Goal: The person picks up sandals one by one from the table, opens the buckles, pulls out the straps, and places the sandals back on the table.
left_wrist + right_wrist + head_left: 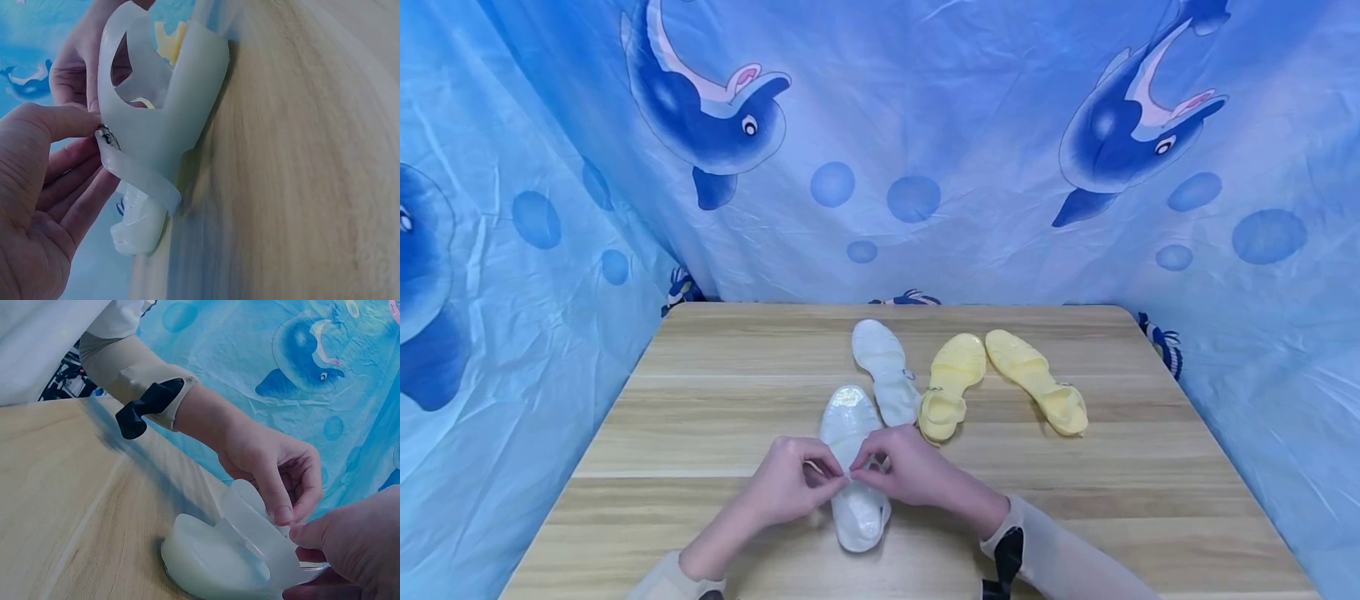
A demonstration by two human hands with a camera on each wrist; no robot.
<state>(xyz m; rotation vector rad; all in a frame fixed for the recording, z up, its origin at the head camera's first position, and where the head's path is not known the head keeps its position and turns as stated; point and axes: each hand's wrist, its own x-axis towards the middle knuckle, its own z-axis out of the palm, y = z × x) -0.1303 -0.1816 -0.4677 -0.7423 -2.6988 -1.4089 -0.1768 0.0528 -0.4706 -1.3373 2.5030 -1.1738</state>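
Note:
A white sandal lies upright on the table, its toe pointing away from me. Over its middle, my left hand and right hand meet fingertip to fingertip. In the left wrist view, the left thumb and fingers pinch the ankle strap at its small metal buckle. The right hand pinches the strap beside it, its fingers partly hidden behind the sandal. Just beyond lies a second white sandal, its heel close to the right hand.
Two yellow sandals, a nearer one and one farther right, lie right of the white ones. All rest on a wooden table. A blue curtain with dolphin prints stands behind and along both sides.

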